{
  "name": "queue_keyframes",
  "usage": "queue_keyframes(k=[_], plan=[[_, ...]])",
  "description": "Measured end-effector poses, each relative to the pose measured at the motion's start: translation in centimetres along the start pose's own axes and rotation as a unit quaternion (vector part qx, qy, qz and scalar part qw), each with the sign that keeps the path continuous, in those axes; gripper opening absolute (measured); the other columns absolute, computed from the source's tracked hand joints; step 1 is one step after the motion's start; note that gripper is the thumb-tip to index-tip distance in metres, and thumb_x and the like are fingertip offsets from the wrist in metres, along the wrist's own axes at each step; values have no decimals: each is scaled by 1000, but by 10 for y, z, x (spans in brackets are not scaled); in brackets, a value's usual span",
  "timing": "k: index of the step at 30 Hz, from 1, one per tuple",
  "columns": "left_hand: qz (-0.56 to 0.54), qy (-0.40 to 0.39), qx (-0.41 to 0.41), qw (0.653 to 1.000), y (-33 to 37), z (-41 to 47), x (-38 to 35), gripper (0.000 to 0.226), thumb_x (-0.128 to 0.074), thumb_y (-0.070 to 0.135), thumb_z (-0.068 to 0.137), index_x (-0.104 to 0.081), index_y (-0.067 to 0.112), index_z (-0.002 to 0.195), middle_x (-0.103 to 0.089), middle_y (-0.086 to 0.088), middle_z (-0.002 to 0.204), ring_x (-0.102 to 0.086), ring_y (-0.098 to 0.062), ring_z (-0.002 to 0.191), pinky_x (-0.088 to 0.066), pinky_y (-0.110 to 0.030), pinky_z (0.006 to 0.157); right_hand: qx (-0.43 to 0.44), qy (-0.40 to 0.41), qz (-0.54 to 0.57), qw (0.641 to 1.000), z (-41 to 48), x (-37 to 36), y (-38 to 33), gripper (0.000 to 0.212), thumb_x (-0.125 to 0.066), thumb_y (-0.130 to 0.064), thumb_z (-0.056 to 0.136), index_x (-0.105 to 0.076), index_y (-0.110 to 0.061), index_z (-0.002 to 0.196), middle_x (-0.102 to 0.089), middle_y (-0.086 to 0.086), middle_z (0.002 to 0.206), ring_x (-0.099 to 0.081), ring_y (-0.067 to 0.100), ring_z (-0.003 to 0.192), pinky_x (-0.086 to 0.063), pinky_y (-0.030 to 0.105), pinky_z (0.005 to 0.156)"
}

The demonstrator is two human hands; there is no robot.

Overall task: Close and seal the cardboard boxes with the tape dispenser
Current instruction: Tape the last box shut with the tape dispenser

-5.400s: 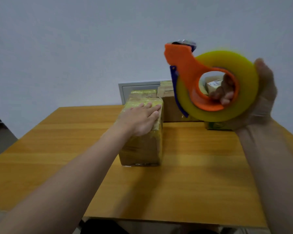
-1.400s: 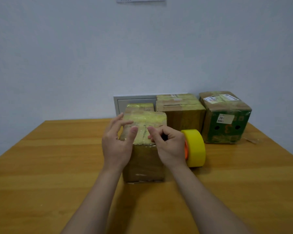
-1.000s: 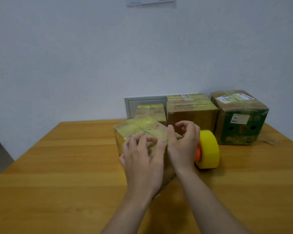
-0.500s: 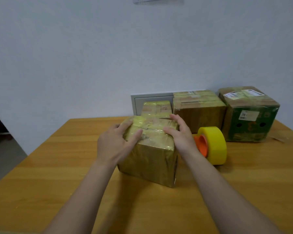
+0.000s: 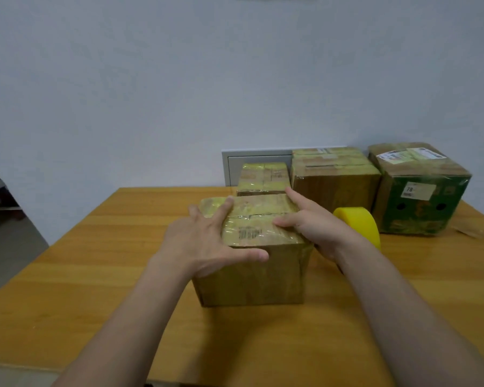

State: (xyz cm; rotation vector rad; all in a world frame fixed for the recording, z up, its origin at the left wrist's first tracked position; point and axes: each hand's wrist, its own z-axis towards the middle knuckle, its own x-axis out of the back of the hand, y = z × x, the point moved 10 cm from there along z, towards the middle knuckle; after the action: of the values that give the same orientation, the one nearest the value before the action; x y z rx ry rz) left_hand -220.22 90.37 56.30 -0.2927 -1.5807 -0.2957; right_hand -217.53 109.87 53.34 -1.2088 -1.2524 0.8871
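Note:
A small cardboard box [image 5: 257, 277] wrapped in yellowish tape stands on the wooden table [image 5: 95, 275], square to me. My left hand [image 5: 207, 241] holds its left top corner, fingers over the top and thumb along the front edge. My right hand [image 5: 316, 224] holds the right side, with forefinger and thumb lying on the top. The tape dispenser with its yellow roll [image 5: 361, 222] stands on edge just behind my right hand, partly hidden by it.
Three more taped boxes stand at the back: a small one [image 5: 263, 177], a brown one [image 5: 336, 177] and a green printed one [image 5: 422, 191]. A grey panel [image 5: 252, 166] leans at the wall. The table's left edge drops to the floor.
The dispenser was set down on the table. Both hands took the box and turned it; since half a second ago it has swung from skewed to square-on.

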Motion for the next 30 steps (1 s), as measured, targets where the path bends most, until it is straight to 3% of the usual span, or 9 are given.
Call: queue_keyframes(k=[3, 7, 11, 14, 17, 19, 22, 26, 30], plan=[[9, -1, 0, 1000, 1, -6, -5, 136, -26, 112, 43, 11, 50, 159, -42, -17, 137, -57, -34, 117, -48, -39, 86, 30, 44, -109, 993, -6, 1, -3, 81, -62, -25, 100, -12, -28, 164, -32, -4, 165, -41, 20, 143, -40, 41, 116], [3, 24, 30, 999, -4, -9, -4, 139, -23, 113, 41, 6, 47, 160, -43, -18, 138, -57, -35, 116, -49, -39, 85, 39, 12, -31, 999, -2, -8, -3, 80, -65, -22, 99, -17, -28, 163, -37, -4, 161, -49, 16, 135, -46, 43, 112], [-4, 13, 60, 998, -12, -9, -5, 140, -27, 114, 41, 5, 48, 160, -39, -18, 148, -53, -36, 127, -50, -42, 92, 37, 0, 39, 999, -4, -12, -7, 73, -65, -22, 95, -32, -30, 159, -36, -2, 162, -42, 22, 141, -42, 47, 115], [-39, 30, 112, 993, -31, -12, -5, 142, -26, 115, 40, 1, 46, 161, -38, -17, 150, -51, -37, 131, -50, -43, 94, 88, 56, 73, 992, -17, -12, -4, 60, -67, -25, 96, -45, -32, 151, -51, -5, 147, -52, 14, 125, -53, 34, 97], [-92, 65, 178, 977, -64, -17, -2, 138, -33, 111, 50, -8, 35, 162, -37, -22, 151, -51, -41, 131, -49, -45, 97, 141, 140, -42, 979, -21, -20, -3, 59, -74, -39, 91, -47, -36, 143, -53, -17, 135, -50, 4, 122, -50, 22, 88], [-96, 81, 196, 973, -78, -21, -1, 131, -46, 103, 60, -17, 26, 161, -31, -26, 153, -54, -44, 127, -50, -43, 96, 120, 116, -33, 985, -8, -43, 6, 70, -73, -54, 87, -42, -39, 147, -49, -16, 144, -48, 8, 131, -52, 35, 101], [-92, 83, 191, 974, -84, -25, -2, 115, -60, 87, 73, -25, 17, 157, -13, -31, 163, -55, -47, 127, -50, -42, 96, 65, 43, 53, 996, 14, -89, 15, 105, -69, -79, 70, -24, -43, 158, -34, -13, 162, -37, 17, 147, -43, 51, 114], [-121, 120, 150, 974, -93, -25, 1, 100, -65, 82, 72, -37, 19, 143, -34, -13, 135, -61, -40, 109, -48, -38, 82, 33, -3, 52, 998, 37, -130, 11, 115, -63, -81, 74, -4, -39, 162, -21, -11, 169, -25, 20, 153, -29, 49, 122], [-152, 136, 134, 970, -103, -15, -10, 116, -61, 85, 73, -15, 28, 163, -10, -15, 161, -56, -40, 126, -50, -41, 97, 35, 23, 20, 999, 70, -136, -5, 117, -58, -82, 61, -19, -36, 162, -38, -7, 162, -40, 21, 146, -37, 48, 118]])
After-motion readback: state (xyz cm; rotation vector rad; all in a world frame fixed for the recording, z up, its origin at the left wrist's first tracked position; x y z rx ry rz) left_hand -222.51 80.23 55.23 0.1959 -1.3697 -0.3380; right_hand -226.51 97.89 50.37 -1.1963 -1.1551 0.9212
